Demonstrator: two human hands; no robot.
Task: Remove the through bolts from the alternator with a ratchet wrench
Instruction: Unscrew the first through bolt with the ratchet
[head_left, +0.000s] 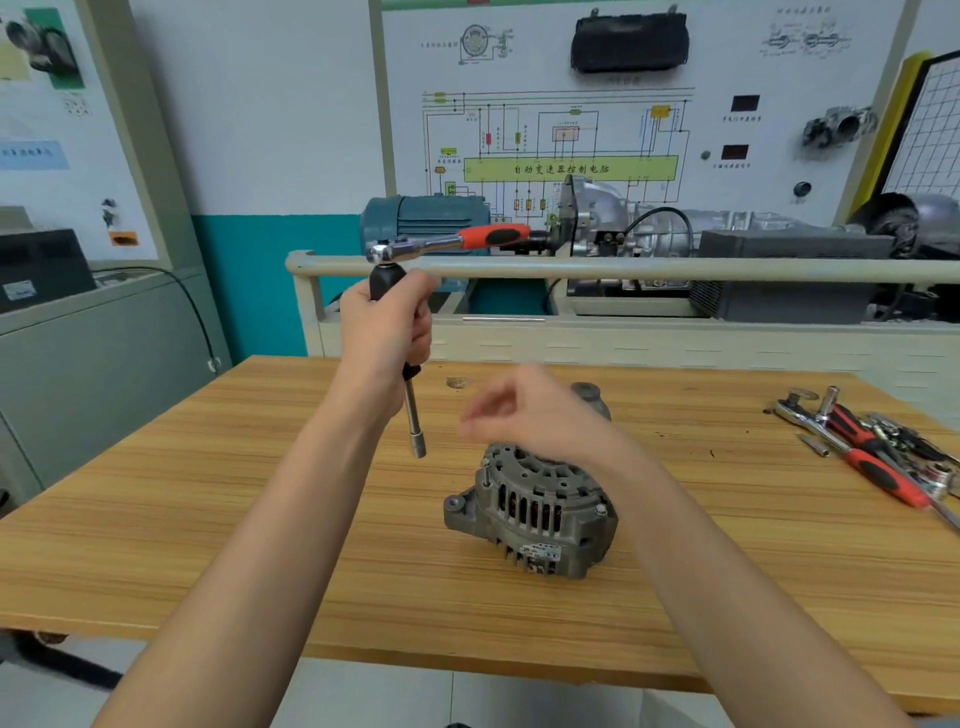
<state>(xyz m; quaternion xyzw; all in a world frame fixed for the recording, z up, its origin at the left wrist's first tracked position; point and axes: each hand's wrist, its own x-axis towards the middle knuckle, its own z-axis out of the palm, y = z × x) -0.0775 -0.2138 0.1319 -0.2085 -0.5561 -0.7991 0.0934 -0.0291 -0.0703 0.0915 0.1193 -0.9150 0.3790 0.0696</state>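
Observation:
A grey alternator (535, 512) sits on the wooden table (208, 493), its vented housing facing me. My left hand (387, 325) is raised above the table to the alternator's left, gripping the black extension bar of a ratchet wrench (452, 241). The wrench's red and black handle points right at the top, and the long socket end (418, 441) hangs down, clear of the alternator. My right hand (524, 410) hovers blurred just above the alternator's back, fingers loosely curled, holding nothing that I can see. One bolt stands up at the housing's left rim (485, 470).
Several red-handled ratchets and sockets (872, 447) lie at the table's right. A small round metal part (457, 383) and a grey pulley-like piece (587, 392) rest behind the alternator. A training bench with a blue motor (421, 218) and rail stands behind the table.

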